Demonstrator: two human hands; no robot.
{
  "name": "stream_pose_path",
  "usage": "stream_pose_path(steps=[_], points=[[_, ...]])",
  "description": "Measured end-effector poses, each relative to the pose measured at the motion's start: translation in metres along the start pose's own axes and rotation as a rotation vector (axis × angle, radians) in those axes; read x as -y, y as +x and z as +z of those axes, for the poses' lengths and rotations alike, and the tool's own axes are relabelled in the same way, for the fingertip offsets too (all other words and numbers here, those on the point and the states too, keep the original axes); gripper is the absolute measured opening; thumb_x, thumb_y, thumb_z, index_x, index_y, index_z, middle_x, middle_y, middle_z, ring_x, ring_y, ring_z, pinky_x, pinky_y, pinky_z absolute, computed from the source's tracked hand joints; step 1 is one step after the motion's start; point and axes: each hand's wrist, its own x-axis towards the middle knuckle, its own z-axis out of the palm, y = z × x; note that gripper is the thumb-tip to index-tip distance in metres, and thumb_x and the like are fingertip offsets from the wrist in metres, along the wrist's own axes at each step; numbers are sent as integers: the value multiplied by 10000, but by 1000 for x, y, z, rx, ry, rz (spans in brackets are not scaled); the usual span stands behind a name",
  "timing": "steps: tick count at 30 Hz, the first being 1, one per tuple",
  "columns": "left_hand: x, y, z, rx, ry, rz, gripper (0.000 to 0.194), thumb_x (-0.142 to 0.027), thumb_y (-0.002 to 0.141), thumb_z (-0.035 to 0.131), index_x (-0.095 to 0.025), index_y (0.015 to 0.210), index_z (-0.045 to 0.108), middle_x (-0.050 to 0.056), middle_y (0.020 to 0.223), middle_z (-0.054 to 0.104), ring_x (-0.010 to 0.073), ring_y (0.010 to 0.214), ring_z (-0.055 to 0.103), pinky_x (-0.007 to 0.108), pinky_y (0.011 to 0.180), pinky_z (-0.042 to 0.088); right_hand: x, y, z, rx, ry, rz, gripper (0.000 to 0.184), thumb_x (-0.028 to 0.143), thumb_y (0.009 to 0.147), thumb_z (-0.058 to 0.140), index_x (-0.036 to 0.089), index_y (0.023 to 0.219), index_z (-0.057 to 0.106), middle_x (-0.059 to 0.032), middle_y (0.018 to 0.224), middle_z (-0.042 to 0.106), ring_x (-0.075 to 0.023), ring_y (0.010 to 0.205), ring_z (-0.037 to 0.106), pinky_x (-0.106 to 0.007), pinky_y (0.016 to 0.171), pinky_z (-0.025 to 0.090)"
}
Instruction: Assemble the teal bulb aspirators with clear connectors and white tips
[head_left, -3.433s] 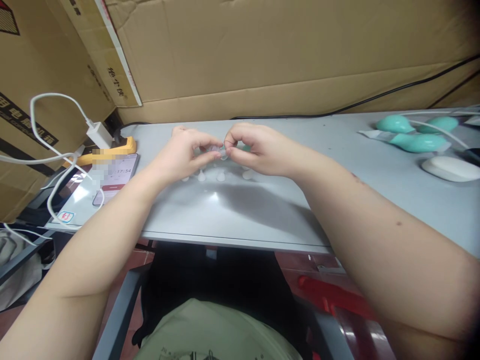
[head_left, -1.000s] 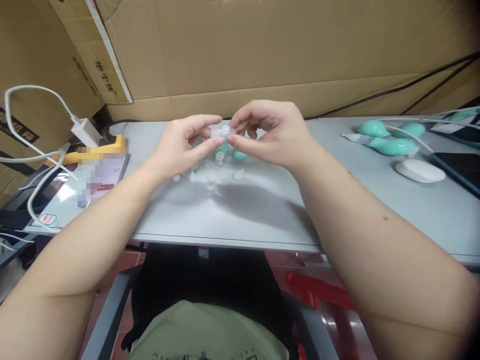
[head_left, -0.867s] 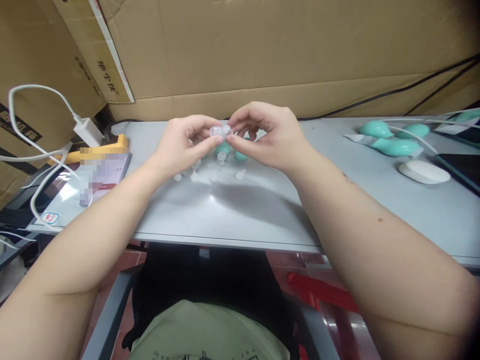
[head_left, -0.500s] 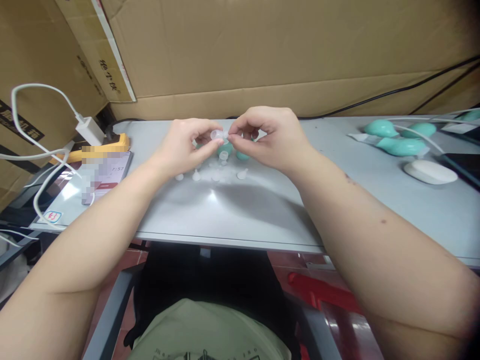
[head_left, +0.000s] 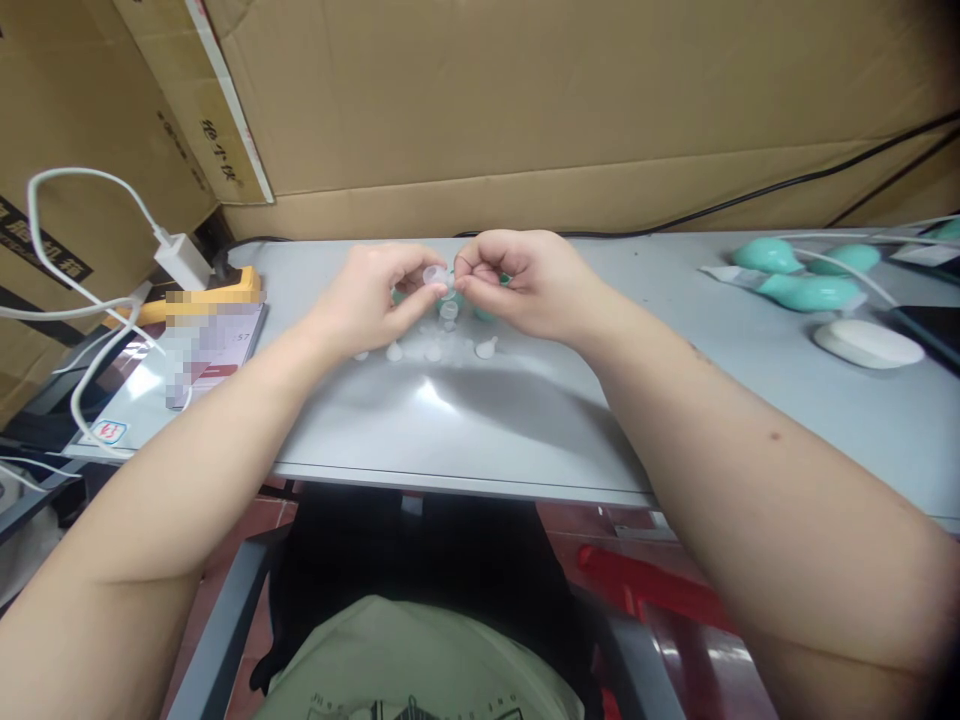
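Above the middle of the grey table, my left hand pinches a small translucent plastic cup-shaped piece between thumb and fingers, its round opening facing up. My right hand is closed beside it, thumb and fingertips pinched at the piece's right side; whatever they grip there is too small to make out. Just below the hands stands another translucent piece. Teal items behind are mostly covered by my hands. Several small whitish flat pieces with a narrow tip, such as this one, lie on the table nearer to me.
Teal bulbs and a white rounded case lie at the right by a dark device. On the left are a phone, a yellow tool and a white charger with its cable. Cardboard stands behind.
The translucent piece has turned from lying sideways to opening upward. My right hand has lowered slightly and its fingers have curled tighter. The view has shifted a little.
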Motion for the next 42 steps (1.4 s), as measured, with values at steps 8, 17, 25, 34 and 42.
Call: stream_pose_path(steps=[8, 17, 25, 34, 42], points=[[-3, 0, 0, 13, -33, -24, 251, -438, 1025, 668, -204, 1046, 757, 69, 913, 803, 187, 798, 713, 361, 791, 592, -1, 1, -5, 56, 23, 8, 242, 462, 962, 701, 246, 880, 630, 7, 706, 518, -166, 658, 449, -332, 663, 420], [-6, 1, -3, 53, -48, -17, 193, -340, 1004, 636, -201, 1041, 765, 53, 872, 777, 175, 787, 694, 334, 770, 571, -5, 2, -6, 119, 45, 9, 220, 436, 960, 683, 248, 894, 591, -7, 769, 594, -177, 706, 518, -317, 678, 426], [-7, 1, -5, 78, -2, -6, 212, -380, 1006, 624, -213, 1030, 753, 52, 902, 771, 189, 829, 695, 342, 791, 566, -4, 4, -7, 187, 119, 58, 293, 520, 984, 677, 261, 891, 578, -6, 744, 588, -180, 680, 517, -315, 647, 426], [-5, 2, -8, 58, 24, -3, 225, -376, 994, 617, -213, 1030, 768, 60, 956, 789, 186, 821, 694, 342, 774, 555, -3, 1, -5, 52, 211, 5, 299, 517, 893, 821, 267, 880, 657, -35, 789, 671, -212, 720, 571, -369, 664, 488], [-8, 2, -8, 90, 31, 10, 198, -357, 991, 607, -226, 984, 756, 44, 887, 767, 191, 813, 688, 353, 777, 551, -6, 1, -6, 100, 138, -13, 267, 499, 935, 747, 251, 889, 661, -39, 828, 694, -203, 725, 608, -360, 670, 491]])
